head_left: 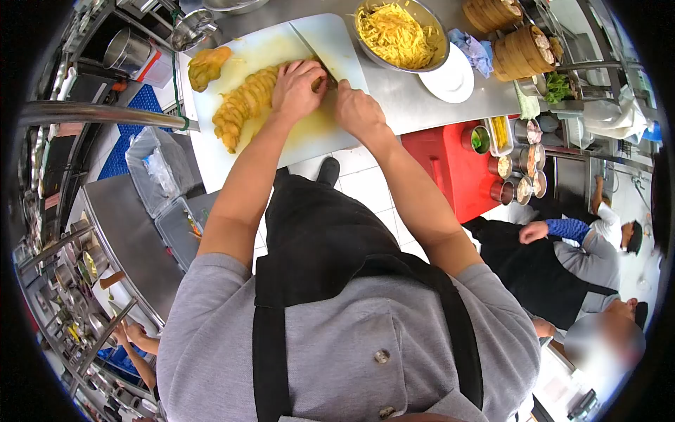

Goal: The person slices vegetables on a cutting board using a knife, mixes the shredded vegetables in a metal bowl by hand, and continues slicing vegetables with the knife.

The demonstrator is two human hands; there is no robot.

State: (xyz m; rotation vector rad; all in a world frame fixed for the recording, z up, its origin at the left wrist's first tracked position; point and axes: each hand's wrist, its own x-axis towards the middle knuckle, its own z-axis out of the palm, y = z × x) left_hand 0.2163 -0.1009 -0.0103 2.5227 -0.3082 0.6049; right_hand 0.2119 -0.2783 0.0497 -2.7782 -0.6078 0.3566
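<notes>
On a white cutting board (247,50) lies a curved row of yellow-brown slices (242,105). My left hand (299,86) rests on the right end of that row, its fingers bent over the piece there. My right hand (357,109) is wrapped round the handle of a knife (313,50), whose blade points up and left across the board, just right of my left fingers. A separate yellow-brown piece (208,68) sits at the board's upper left. The knife's handle is mostly hidden in my right hand.
A metal bowl of yellow shreds (395,35) and a white plate (451,76) stand right of the board, beside a blue cloth (472,53) and bamboo steamers (523,53). Small food containers stand by a red box (444,165). Co-workers (562,264) are at the right; another person's hands (133,334) show lower left.
</notes>
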